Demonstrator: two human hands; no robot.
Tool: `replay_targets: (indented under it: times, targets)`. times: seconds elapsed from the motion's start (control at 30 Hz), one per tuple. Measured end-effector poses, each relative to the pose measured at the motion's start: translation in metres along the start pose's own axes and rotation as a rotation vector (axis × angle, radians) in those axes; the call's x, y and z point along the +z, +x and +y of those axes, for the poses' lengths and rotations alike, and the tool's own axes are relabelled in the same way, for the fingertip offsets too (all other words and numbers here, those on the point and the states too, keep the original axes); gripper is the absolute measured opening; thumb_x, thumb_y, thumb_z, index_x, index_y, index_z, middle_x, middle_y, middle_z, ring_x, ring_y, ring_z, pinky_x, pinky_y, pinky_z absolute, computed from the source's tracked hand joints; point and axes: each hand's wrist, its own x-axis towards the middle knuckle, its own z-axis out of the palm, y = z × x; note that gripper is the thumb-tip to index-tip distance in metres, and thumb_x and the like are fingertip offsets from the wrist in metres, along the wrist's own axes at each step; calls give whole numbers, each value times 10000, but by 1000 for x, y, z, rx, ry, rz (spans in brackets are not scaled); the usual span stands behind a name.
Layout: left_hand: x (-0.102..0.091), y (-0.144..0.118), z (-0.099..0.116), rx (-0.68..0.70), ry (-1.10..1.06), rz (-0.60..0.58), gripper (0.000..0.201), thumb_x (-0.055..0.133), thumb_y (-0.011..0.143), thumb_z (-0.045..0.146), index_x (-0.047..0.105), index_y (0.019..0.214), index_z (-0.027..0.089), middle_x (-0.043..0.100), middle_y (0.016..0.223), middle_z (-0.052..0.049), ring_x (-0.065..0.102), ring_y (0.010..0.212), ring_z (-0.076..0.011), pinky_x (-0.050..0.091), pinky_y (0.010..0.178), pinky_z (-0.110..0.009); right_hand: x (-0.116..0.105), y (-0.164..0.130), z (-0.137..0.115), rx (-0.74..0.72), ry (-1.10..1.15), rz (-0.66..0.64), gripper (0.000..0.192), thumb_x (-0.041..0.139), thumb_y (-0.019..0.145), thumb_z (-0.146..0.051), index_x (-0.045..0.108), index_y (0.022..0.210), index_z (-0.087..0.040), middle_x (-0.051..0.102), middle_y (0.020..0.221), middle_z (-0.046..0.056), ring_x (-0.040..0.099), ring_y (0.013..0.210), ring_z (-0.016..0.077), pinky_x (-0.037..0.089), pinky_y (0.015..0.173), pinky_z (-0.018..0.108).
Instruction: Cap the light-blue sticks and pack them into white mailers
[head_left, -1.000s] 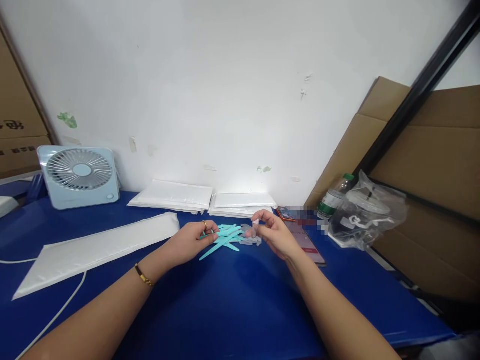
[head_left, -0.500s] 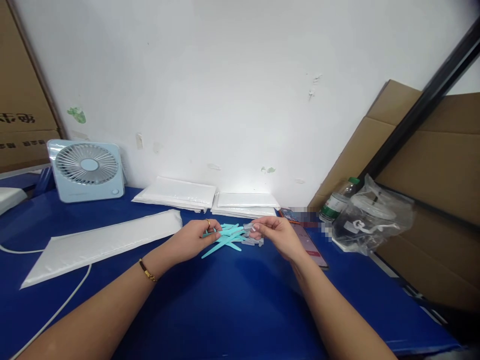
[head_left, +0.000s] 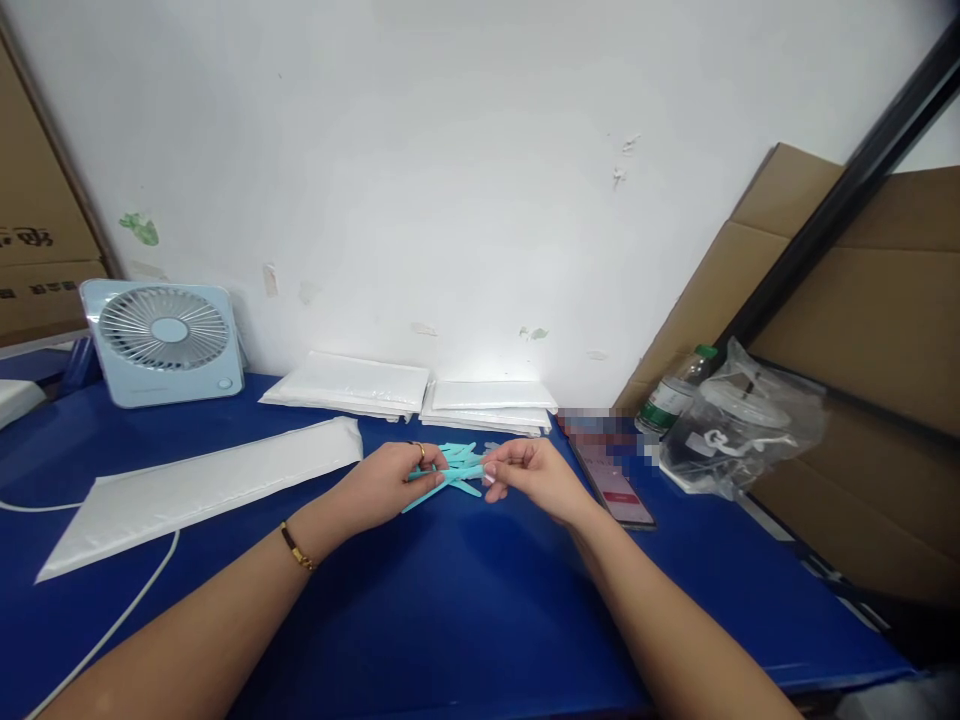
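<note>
Thumb and fingers of my left hand (head_left: 401, 476) are closed on the left end of a slim turquoise stick (head_left: 459, 473), which points right. My right hand (head_left: 531, 476) pinches a small clear plastic cap (head_left: 489, 479) at that stick's right end; the fingertips hide whether the cap is around the end or only against it. Under and behind the fingers, several more turquoise sticks (head_left: 469, 489) lie crossed in a loose pile. A few clear pieces (head_left: 491, 447) show just behind my right fingers, mostly covered.
White padded packets (head_left: 352, 383) are stacked by the wall, and a long white one (head_left: 217, 490) lies left of my forearm. A light blue fan (head_left: 169, 340), a phone (head_left: 616, 488), a bottle (head_left: 670, 400) and a bagged cup (head_left: 739, 420) stand around the blue table (head_left: 465, 620).
My right hand has moved left with the clear cap, up to the end of the stick in my left hand. The left hand stays almost in place.
</note>
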Motion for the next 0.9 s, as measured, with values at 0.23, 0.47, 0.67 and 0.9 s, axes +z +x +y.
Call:
replay_targets:
  times: [0.23,0.47,0.67,0.9]
  targets:
    - [9,-3,2,-17,64,-130,286,472,792,462,615,848,221,592,704,6,514,622,-135,344,561,-227,0,-5,4,120,-171,-240,331,684,663,-420,667,783,-112,652,615,39,636,518,142,438,470,205]
    - [13,-1,-2,-94,334,26,199,544,746,398,607,802,218,598,797,-36,543,708,-188,347,596,-279,-27,-2,7,-51,-623,79,189,565,751,-306,691,779,-168,635,608,21,551,469,118,391,458,221]
    - [15,-1,-8,-81,327,2,182,476,781,329,602,712,217,605,732,-29,524,652,-173,313,549,-270,-61,-6,0,-137,-975,147,162,574,690,-163,697,789,-195,645,775,26,548,632,129,400,589,231]
    - [6,-4,-3,-99,158,-20,194,433,799,337,554,717,210,599,687,-11,501,596,-146,305,533,-251,-54,-3,10,-160,-1023,1,229,661,666,-218,666,894,-198,612,867,41,552,725,147,406,651,240]
